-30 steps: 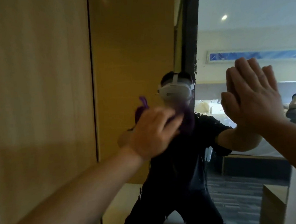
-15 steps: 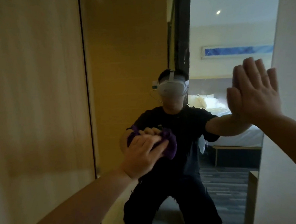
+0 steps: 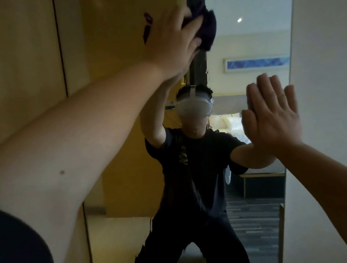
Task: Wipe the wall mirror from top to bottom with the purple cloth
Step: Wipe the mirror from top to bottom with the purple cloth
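Note:
The tall wall mirror (image 3: 129, 154) fills the middle of the view, between a wooden panel and a white wall. My left hand (image 3: 171, 40) is raised high near the top of the glass and presses the bunched purple cloth (image 3: 267, 27) against it; most of the cloth is hidden under my fingers. My right hand (image 3: 273, 121) lies flat on the glass at the mirror's right edge, fingers apart and pointing up, holding nothing. The reflection shows a person in dark clothes with both arms up.
A wooden wall panel (image 3: 22, 69) runs along the mirror's left side. A white wall (image 3: 326, 61) borders it on the right. The reflection shows a bed, a framed picture and dark striped flooring behind me.
My left hand with the cloth has swept from chest height up to the top of the mirror. My right hand has stayed flat on the glass at the right edge.

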